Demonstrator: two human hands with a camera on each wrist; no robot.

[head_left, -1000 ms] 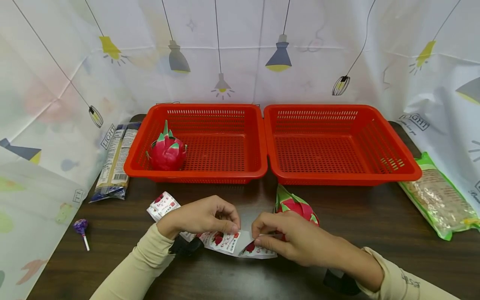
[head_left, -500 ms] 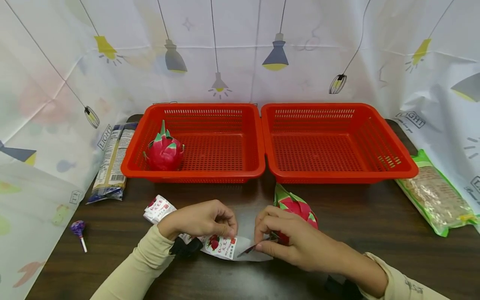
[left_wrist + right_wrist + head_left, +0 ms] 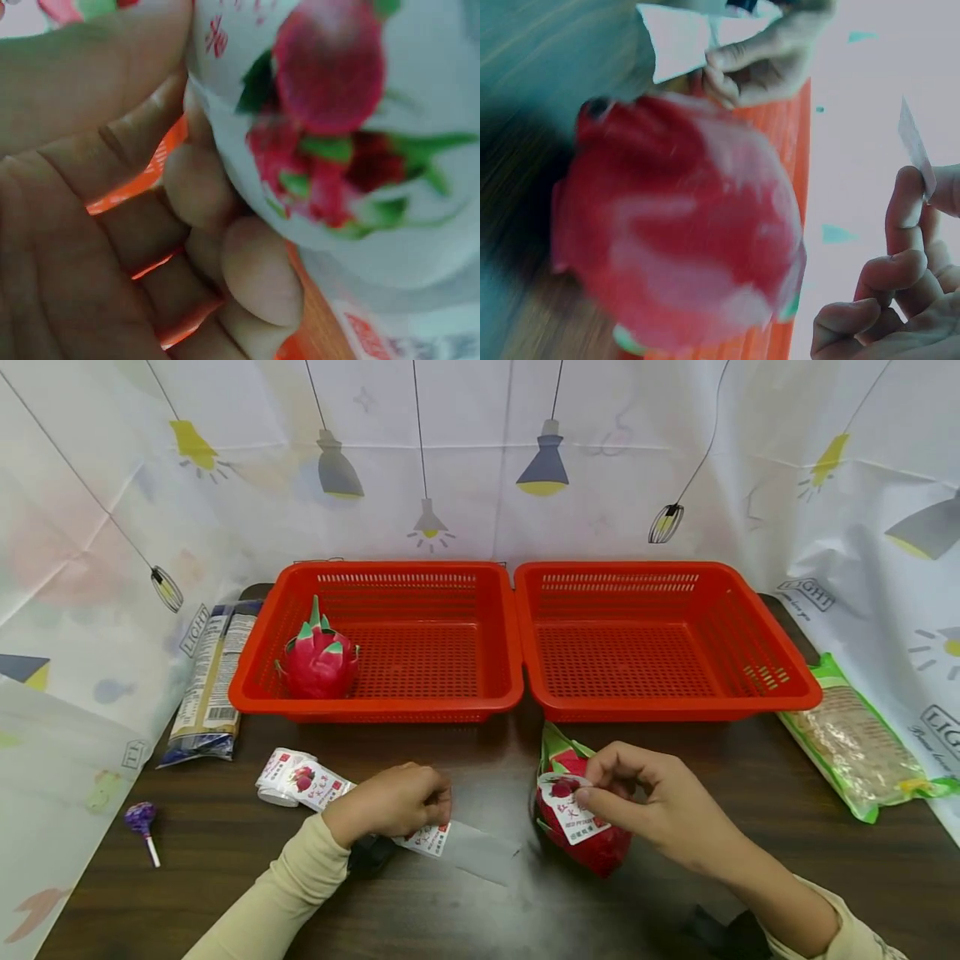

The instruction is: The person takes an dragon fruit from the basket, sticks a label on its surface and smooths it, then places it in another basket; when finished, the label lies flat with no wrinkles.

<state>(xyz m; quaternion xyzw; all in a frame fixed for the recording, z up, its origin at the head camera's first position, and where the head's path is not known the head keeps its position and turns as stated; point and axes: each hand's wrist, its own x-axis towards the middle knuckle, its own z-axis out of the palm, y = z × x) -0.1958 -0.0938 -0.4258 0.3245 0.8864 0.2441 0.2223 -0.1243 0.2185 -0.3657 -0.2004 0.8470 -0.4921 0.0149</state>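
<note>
My right hand (image 3: pixel 667 802) pinches a peeled dragon-fruit label sticker (image 3: pixel 576 817) by its edge, close in front of a red dragon fruit (image 3: pixel 604 858) with green tips. In the right wrist view that sticker (image 3: pixel 913 142) stands edge-on between thumb and index finger, beside the large round fruit (image 3: pixel 675 232). My left hand (image 3: pixel 390 803) holds the strip of printed labels between thumb and fingers. Bare translucent backing (image 3: pixel 483 853) sticks out to its right, while the label roll (image 3: pixel 288 777) lies to its left. Printed labels (image 3: pixel 322 157) fill much of the left wrist view.
Two red baskets stand side by side at the back; the left basket (image 3: pixel 397 703) holds another dragon fruit (image 3: pixel 321 664), beside the right basket (image 3: pixel 675 703). A lollipop (image 3: pixel 141 820) and a blue-and-tan packet (image 3: pixel 210 685) lie left, a green-edged bag (image 3: pixel 862 735) right.
My right hand has pulled the sticker off the backing and carried it right, up to the dragon fruit. My left hand stays on the strip, and the view has shifted slightly.
</note>
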